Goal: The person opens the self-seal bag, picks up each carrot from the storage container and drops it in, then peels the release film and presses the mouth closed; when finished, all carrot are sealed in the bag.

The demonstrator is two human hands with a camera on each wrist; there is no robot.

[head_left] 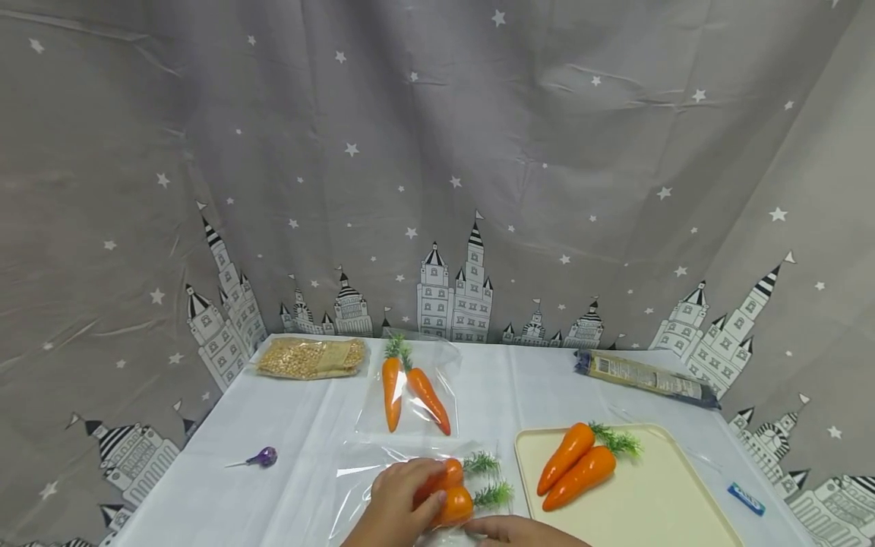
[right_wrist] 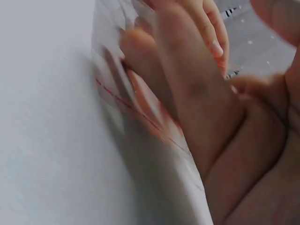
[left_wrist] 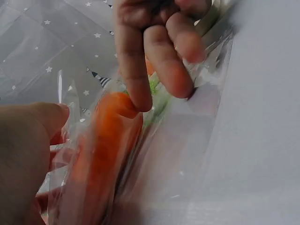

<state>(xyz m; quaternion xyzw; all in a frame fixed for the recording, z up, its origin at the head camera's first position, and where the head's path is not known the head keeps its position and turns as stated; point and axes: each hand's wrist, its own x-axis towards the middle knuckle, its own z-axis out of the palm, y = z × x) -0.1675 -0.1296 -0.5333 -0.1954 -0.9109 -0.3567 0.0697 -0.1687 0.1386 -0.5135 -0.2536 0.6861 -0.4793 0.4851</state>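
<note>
Two toy carrots (head_left: 456, 507) with green tops lie inside a clear plastic bag (head_left: 350, 480) at the table's front. My left hand (head_left: 399, 497) grips them through the bag, thumb on the near side; the carrots' lower ends are hidden under it. In the left wrist view the film wraps an orange carrot (left_wrist: 105, 154). My right hand (head_left: 522, 532) is beside the near carrot, its fingertips touching the bag with fingers extended. A red line (right_wrist: 126, 104) runs along the bag in the right wrist view.
A cream tray (head_left: 656, 486) at right bears two loose carrots (head_left: 581, 477). Behind my hands lies another clear bag with two carrots (head_left: 392, 395). A bag of kernels (head_left: 311, 358), a purple lollipop (head_left: 265, 456), a long dark-ended package (head_left: 645, 377) and a small blue packet (head_left: 746, 499) lie around.
</note>
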